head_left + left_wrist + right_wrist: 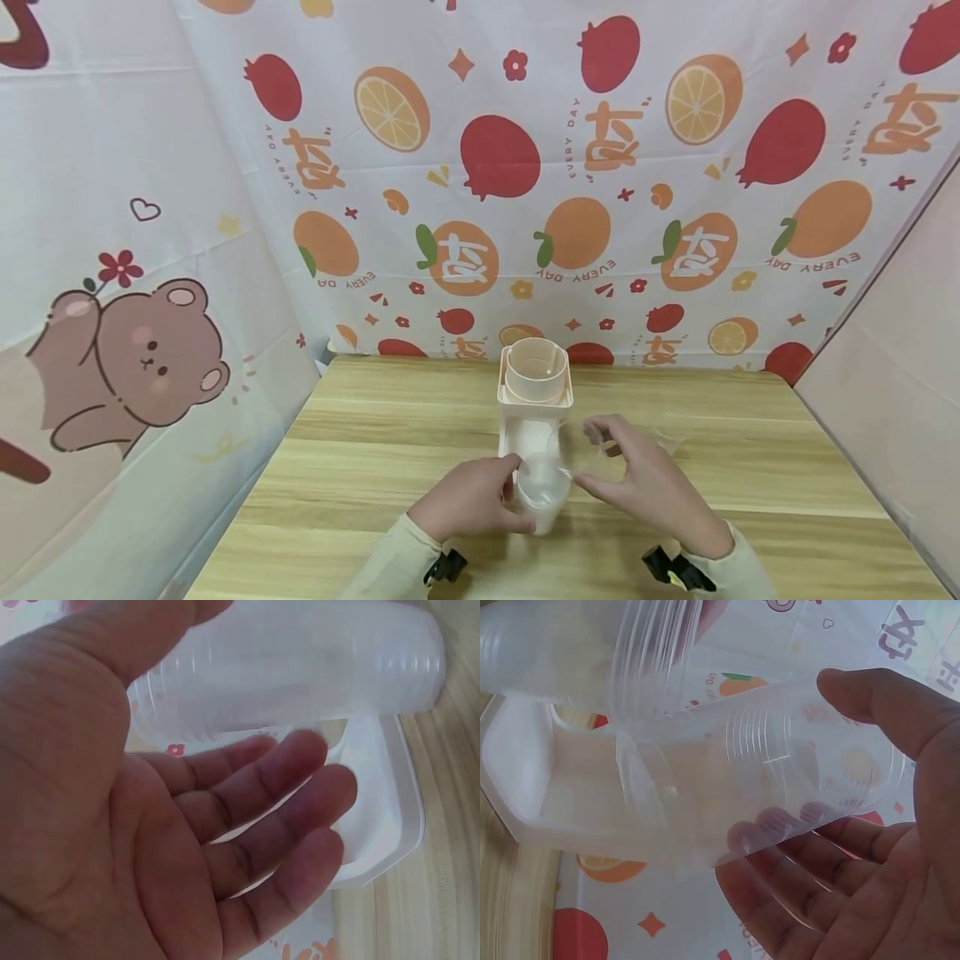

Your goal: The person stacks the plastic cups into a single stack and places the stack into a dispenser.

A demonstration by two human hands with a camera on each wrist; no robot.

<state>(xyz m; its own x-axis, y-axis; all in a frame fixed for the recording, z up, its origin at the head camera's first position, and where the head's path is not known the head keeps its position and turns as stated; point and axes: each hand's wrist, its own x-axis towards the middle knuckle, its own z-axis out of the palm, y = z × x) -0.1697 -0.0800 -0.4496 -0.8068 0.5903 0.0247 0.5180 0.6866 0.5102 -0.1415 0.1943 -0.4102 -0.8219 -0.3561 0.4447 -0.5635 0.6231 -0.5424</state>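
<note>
Beside a stack of translucent plastic cups [543, 492] is my left hand [480, 497], its thumb and fingers bent around the near left side of the stack. In the left wrist view the cups [300, 667] lie across the thumb side, while the other fingers are loosely bent below them. My right hand [648, 483] holds a single clear plastic cup [697, 780], with the thumb on one side and fingers on the other. That cup's open end faces the stack, and it is faint and blurred in the head view. Behind the stack sits a pale holder [528, 437].
The holder has a round tube [537, 371] at its far end, near the back edge of the wooden table [382, 442]. A fruit-printed cloth [517, 242] hangs behind the table. Another cloth with a bear print [157, 358] hangs to the left.
</note>
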